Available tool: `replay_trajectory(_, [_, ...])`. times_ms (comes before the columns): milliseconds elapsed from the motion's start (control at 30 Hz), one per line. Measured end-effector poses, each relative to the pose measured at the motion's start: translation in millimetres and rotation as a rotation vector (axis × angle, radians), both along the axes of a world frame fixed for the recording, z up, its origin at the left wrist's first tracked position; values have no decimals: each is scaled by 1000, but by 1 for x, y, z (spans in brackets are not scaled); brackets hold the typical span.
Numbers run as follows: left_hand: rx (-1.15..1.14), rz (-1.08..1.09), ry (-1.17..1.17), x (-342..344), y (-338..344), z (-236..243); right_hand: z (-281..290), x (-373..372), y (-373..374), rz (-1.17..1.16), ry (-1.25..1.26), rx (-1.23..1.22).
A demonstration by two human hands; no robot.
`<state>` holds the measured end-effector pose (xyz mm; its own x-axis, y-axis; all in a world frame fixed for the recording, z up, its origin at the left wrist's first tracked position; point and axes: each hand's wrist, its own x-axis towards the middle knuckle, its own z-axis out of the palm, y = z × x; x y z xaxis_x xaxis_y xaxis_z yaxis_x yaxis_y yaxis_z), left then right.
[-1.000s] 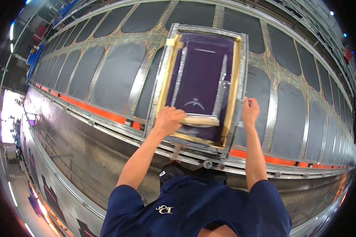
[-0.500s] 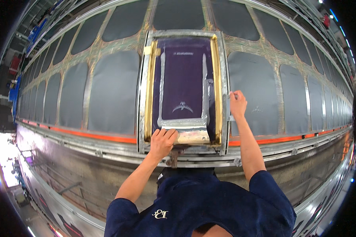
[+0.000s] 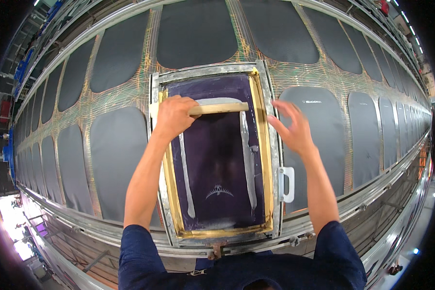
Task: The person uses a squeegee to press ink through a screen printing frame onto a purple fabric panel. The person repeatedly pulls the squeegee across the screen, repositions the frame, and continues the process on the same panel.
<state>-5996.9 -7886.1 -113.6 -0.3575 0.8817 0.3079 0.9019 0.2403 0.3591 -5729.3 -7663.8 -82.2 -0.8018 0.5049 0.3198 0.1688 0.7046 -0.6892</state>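
Note:
My left hand [image 3: 178,116] is wrapped round the wooden bar of a squeegee [image 3: 222,108], which lies across the far part of a screen printing frame [image 3: 276,159]. Grey ink [image 3: 249,164] runs in streaks down both sides of the dark purple mesh [image 3: 212,154], and more of it shows just beyond the squeegee. A small pale winged design sits near the mesh's near end. My right hand [image 3: 292,126] hovers by the frame's right rail with its fingers apart, slightly blurred, holding nothing. The squeegee's blade is hidden under the bar.
Rows of dark grey rounded panels [image 3: 118,159] lie along a long table streaked with coloured lines. A white handle [image 3: 288,184] sticks out from the frame's right side. Metal rails [image 3: 353,210] run along the table's near edge, where a rusty bracket [image 3: 217,249] meets the frame.
The squeegee has gone from the near end of the mesh to the far end in my left hand. My right hand's fingers have spread. The whole view has shifted.

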Motion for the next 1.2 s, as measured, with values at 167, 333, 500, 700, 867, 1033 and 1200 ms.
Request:
replay_trajectory(167, [-271,52,-92,-36,56,25,2,-126,41,312,-421,164])
replay_trajectory(333, [-297,101,-45,-58,55,10,-28,-182,42,372,-537,366])
replay_trajectory(500, [-384,151,-121,-24,28,8,-30,-150,10,348,-581,336])
replay_trajectory(700, [-220,83,-109,77,-56,-3,-30,-46,-72,350,-501,268])
replay_trajectory(867, [-69,69,-102,199,-149,-6,-38,79,-159,399,-352,236])
replay_trajectory(1033, [-103,64,-68,268,-199,-4,-11,145,-199,376,-427,87])
replay_trajectory(1200, [-146,23,-46,261,-200,6,-40,128,-107,-466,-267,320])
